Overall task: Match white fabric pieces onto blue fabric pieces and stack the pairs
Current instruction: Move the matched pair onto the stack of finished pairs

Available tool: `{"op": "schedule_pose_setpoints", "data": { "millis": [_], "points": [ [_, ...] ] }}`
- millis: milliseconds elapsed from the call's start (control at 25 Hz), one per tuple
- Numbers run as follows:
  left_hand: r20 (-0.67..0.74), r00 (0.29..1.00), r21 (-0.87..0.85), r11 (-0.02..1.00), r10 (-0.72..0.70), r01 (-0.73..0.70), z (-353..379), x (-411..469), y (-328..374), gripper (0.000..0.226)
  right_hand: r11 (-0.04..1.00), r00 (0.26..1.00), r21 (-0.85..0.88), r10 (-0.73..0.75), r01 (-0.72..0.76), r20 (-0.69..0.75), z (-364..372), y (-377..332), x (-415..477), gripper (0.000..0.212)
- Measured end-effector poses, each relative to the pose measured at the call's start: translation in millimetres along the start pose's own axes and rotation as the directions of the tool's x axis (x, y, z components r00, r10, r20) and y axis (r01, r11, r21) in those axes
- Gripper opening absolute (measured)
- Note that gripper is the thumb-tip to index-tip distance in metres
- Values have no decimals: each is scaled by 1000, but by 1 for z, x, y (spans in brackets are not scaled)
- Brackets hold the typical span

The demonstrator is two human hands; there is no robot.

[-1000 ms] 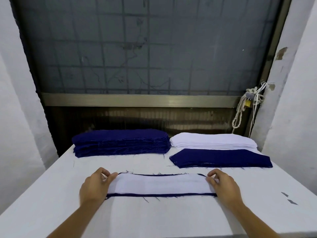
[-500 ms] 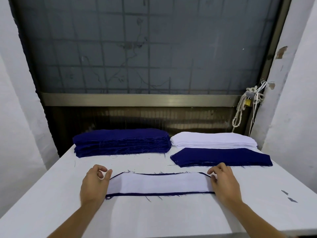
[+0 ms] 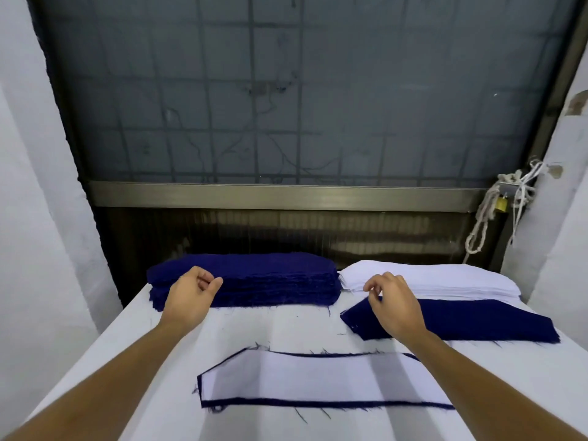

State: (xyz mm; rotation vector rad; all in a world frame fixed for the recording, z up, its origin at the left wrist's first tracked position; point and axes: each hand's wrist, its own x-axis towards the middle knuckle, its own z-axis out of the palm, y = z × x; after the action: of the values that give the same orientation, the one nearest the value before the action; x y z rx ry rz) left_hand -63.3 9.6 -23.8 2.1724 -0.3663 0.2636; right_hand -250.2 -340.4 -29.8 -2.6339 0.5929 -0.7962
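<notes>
**Figure: Matched pair released, both hands over the far supplies**

Nearest you, the matched pair [image 3: 318,380] lies flat on the white table [image 3: 286,326]: a white piece on a blue piece, with a thin blue border showing along its near, far and left edges. Your right forearm crosses and hides its right end. Bare tabletop lies between the pair and the piles beyond.

Your left hand [image 3: 191,297] hovers in front of the left end of the blue stack [image 3: 270,278], fingers loosely curled and holding nothing. Your right hand [image 3: 394,300] hangs over the left corner of the flat blue piece [image 3: 477,319], fingers relaxed and drooping, also holding nothing. Whether its fingertips touch the cloth cannot be told.

Just behind that piece sits the white stack [image 3: 445,278], its left end beside the blue stack. Both stacks stand at the table's far edge, against a dark panel under a metal rail [image 3: 286,194] and a gridded screen [image 3: 286,90]. A knotted rope [image 3: 480,224] and a brass padlock [image 3: 501,204] hang at the far right.

Half a second earlier, each hand rested at one end of the pair. Both have since let go and moved forward.
</notes>
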Motion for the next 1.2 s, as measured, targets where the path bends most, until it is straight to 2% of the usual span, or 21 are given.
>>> {"op": "schedule_pose_setpoints", "data": {
  "millis": [240, 400, 520, 640, 800, 880, 1000, 1120, 1200],
  "points": [
    [42, 999, 226, 974, 3, -13, -6, 71, -11, 26, 999, 994, 29, -48, 45, 100, 41, -38, 64, 12],
    [150, 985, 435, 900, -85, 11, -13, 113, -31, 39, 997, 985, 44, -72, 66, 159, 68, -53, 99, 9],
    [210, 958, 530, 846, -194, 55, -13, 141, -51, 44, 997, 972, 3, -81, 82, 223, 88, -63, 121, 26],
    [227, 951, 467, 880, -211, 83, -10, 155, -65, 41, 995, 958, -30, -86, 98, 275, 106, -70, 132, 37],
    [121, 983, 329, 940, -134, 88, -9, 161, -69, 20, 989, 961, -31, -135, 147, 241, 128, -78, 139, 38],
    [58, 998, 366, 931, -18, -5, -11, 158, -66, 14, 985, 963, -30, -159, 169, 218, 133, -80, 142, 37],
    [11, 981, 522, 836, 193, -170, -14, 154, -64, 18, 983, 959, -34, -168, 180, 228, 137, -81, 145, 36],
    [56, 971, 617, 756, 233, -217, -16, 155, -63, 15, 982, 957, -30, -174, 186, 232, 139, -82, 146, 36],
    [65, 970, 676, 705, 235, -216, -18, 155, -63, 21, 981, 958, -28, -179, 190, 226, 139, -82, 146, 35]
  ]
}}
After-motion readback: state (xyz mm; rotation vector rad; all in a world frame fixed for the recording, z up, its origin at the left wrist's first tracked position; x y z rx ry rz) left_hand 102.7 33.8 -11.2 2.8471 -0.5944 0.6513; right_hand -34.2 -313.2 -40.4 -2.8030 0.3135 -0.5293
